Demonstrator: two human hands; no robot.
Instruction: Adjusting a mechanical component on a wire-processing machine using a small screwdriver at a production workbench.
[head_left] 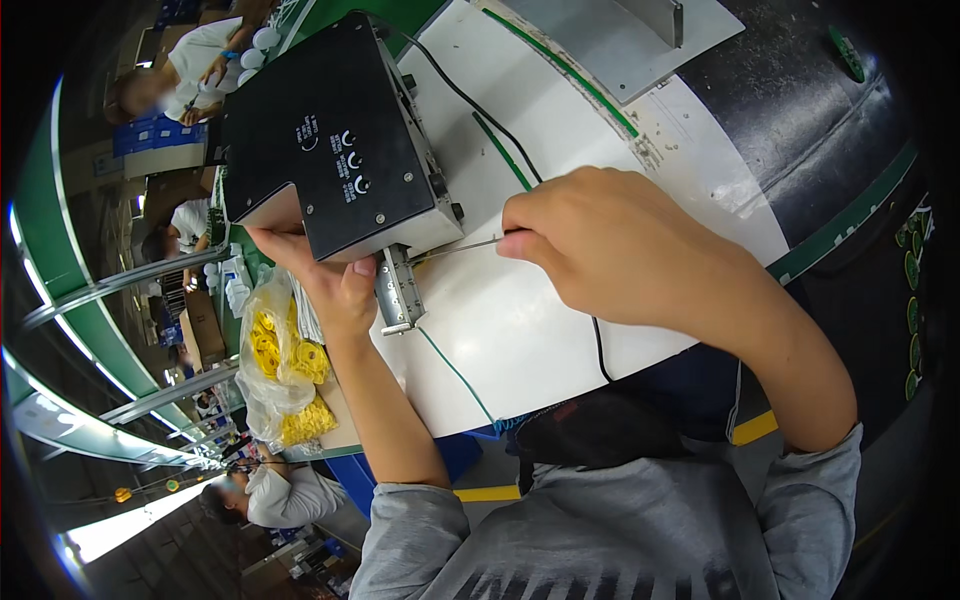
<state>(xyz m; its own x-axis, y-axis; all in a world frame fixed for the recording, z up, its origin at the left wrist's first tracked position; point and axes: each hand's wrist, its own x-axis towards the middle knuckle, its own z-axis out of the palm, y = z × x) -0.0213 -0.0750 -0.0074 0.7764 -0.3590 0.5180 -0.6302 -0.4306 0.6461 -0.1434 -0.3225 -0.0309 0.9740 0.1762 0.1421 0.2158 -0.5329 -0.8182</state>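
Observation:
A black metal box (340,130) with small knobs along its right side and white markings on top sits tilted on the white table. A slotted metal rail (400,290) sticks out of its near end. My left hand (335,285) is closed at the box's notched near corner, thumb beside the rail and the other fingers partly hidden by the box. In my right hand (600,240), thumb and forefinger pinch a thin metal tool (465,247). Its shaft points left to the rail where it meets the box; I cannot make out the tip.
A black cable (460,90) runs from the box across the white table (560,345). A green cord (455,370) lies below the rail. At left is a plastic bag (265,390) with yellow parts. A grey metal plate (610,40) lies at the back; several people work at left.

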